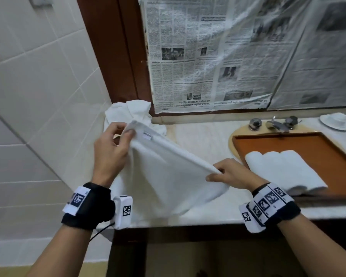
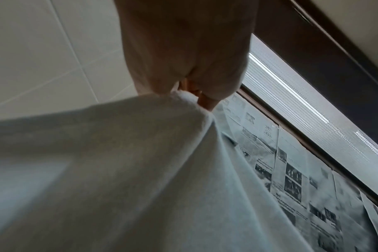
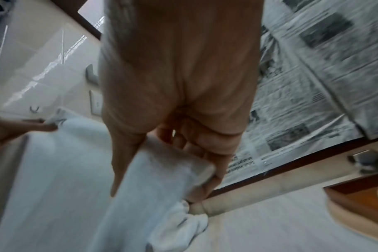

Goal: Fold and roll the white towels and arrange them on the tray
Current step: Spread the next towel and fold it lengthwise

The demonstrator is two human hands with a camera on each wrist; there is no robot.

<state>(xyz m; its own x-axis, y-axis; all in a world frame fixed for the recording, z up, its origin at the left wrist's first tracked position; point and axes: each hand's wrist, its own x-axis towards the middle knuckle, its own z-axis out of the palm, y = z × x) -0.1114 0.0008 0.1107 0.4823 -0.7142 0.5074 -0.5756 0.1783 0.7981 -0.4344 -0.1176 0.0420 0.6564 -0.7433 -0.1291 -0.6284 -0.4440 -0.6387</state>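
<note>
Both hands held a white terry towel (image 1: 168, 172) stretched above the pale marble counter (image 1: 204, 132).

The left hand (image 1: 110, 148) pinched one top corner of the towel between thumb and fingers, raised higher; the right hand (image 1: 232, 174) pinched the opposite corner, lower and nearer the brown rectangular wooden tray (image 1: 288, 142), so each grip was closed on the cloth. The towel's top edge ran taut between them and the rest draped down onto the counter. Left of the tray, behind the left hand, lay a crumpled heap of white towels (image 1: 132, 112). Inside the tray, at its near end, three rolled white towels (image 1: 284, 170) lay side by side, touching. Beyond the tray stood a chrome tap (image 1: 276, 124).
</note>
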